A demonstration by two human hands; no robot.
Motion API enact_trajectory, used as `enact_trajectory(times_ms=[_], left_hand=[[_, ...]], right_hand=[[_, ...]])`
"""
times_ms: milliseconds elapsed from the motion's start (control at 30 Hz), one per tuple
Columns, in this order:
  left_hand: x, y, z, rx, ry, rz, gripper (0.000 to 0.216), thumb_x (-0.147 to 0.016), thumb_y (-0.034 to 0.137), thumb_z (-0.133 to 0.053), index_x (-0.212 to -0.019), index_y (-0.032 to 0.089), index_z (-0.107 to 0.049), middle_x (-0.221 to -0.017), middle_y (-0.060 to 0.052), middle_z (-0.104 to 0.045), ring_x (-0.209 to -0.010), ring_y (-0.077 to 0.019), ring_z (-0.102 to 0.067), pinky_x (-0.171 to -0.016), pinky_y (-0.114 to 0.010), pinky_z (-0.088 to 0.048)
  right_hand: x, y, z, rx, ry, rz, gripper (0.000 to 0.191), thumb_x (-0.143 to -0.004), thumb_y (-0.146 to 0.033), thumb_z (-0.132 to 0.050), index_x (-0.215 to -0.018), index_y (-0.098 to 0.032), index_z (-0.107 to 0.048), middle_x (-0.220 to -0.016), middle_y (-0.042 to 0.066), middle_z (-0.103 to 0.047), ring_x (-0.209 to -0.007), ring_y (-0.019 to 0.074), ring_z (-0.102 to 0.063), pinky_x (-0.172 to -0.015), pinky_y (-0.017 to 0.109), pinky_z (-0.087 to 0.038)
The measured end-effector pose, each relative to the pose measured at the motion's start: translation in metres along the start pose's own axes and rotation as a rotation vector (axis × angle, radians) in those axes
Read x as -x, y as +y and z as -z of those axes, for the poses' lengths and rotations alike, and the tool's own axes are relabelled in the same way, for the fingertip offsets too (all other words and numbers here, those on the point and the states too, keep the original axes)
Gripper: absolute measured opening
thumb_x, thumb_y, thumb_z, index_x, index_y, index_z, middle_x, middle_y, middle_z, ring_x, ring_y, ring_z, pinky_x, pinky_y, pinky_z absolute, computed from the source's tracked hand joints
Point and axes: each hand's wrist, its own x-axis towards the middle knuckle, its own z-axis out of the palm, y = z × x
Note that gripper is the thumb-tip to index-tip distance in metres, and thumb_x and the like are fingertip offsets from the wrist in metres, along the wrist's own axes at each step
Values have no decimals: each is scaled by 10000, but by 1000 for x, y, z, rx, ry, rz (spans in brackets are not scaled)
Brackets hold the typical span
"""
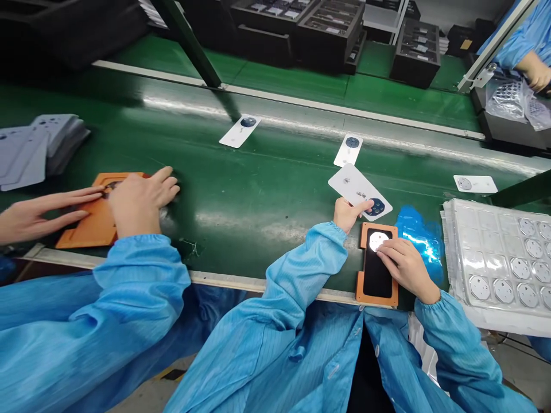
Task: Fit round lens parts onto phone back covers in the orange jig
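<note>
My left hand [345,213] grips a white phone back panel [353,186] with a dark round camera patch, thumb on top, raised just above the bench. My right hand [408,267] pinches the edge of a white round disc [377,240] over the upper end of the orange fixture [359,289]. The fixture has a black inset [377,275] and lies at the bench's front edge. Whether the disc rests on the inset I cannot tell. Blue film [419,241] lies beside the fixture, to its right. Another white panel [348,150] lies just beyond the held one.
Clear trays [491,264] with round white discs are stacked at right. More panels [240,131] lie on the green bench [258,201]. At left, a co-worker's hands [135,203] work over another orange fixture [69,236]; a panel stack [41,149] is behind. Black trays [331,28] stand beyond the rail.
</note>
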Motion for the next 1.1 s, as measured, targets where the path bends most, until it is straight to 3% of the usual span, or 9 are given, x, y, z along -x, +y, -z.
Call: enact_trajectory(times_ms=[167,300,433,533,667,767,1100], left_hand=[[7,2,-4,47,-9,6,329,-603,361,-927,-696,121,-722,-642,-37,-706,-541,-118,-633,-417,-197,-351],[9,0,-7,86,9,24,408,-657,464,-901,-779,111,-735,-712,-55,-719,-599,-141,-673,-428,-193,-422],[14,-6,-12,129,-28,24,574,-750,657,-784,-986,136,-741,-933,-89,-770,-705,-174,-718,-609,-288,-610],[22,-10,-15,63,-58,-27,651,-802,733,-687,-1081,147,-740,-1063,-121,-779,-888,-247,-755,-769,-366,-648],[29,-12,-14,-94,-59,-143,643,-879,726,-596,-1146,160,-745,-1212,-127,-757,-1134,-298,-719,-1002,-428,-593],[30,-10,-12,-185,-47,-190,617,-909,700,-573,-1150,163,-755,-1213,-122,-760,-1169,-300,-707,-1068,-437,-553],[32,-5,-10,-287,-55,-230,642,-890,729,-572,-1034,143,-793,-1018,-121,-803,-997,-290,-760,-921,-386,-624]], right_hand=[[-25,-6,13,-87,222,-84,128,-975,-178,-625,-1061,-236,-698,-1030,62,-757,-964,216,-710,-861,381,-571],[-58,-4,4,-55,326,-211,115,-996,-233,-584,-1043,-226,-689,-1012,68,-744,-933,209,-706,-828,361,-573],[-80,6,-18,27,495,-298,99,-984,-252,-581,-960,-215,-670,-1031,98,-734,-999,236,-696,-878,394,-572],[-84,10,-28,63,592,-315,94,-975,-262,-602,-931,-213,-669,-1014,102,-735,-974,234,-705,-868,392,-578],[-82,13,-31,42,610,-309,112,-974,-270,-617,-909,-210,-685,-1007,103,-737,-963,226,-715,-852,379,-589],[-80,14,-32,30,597,-329,130,-983,-273,-600,-909,-215,-690,-1003,98,-742,-968,223,-718,-856,382,-595],[-81,13,-30,-3,612,-329,128,-977,-273,-605,-898,-220,-691,-973,86,-747,-937,214,-721,-834,371,-598]])
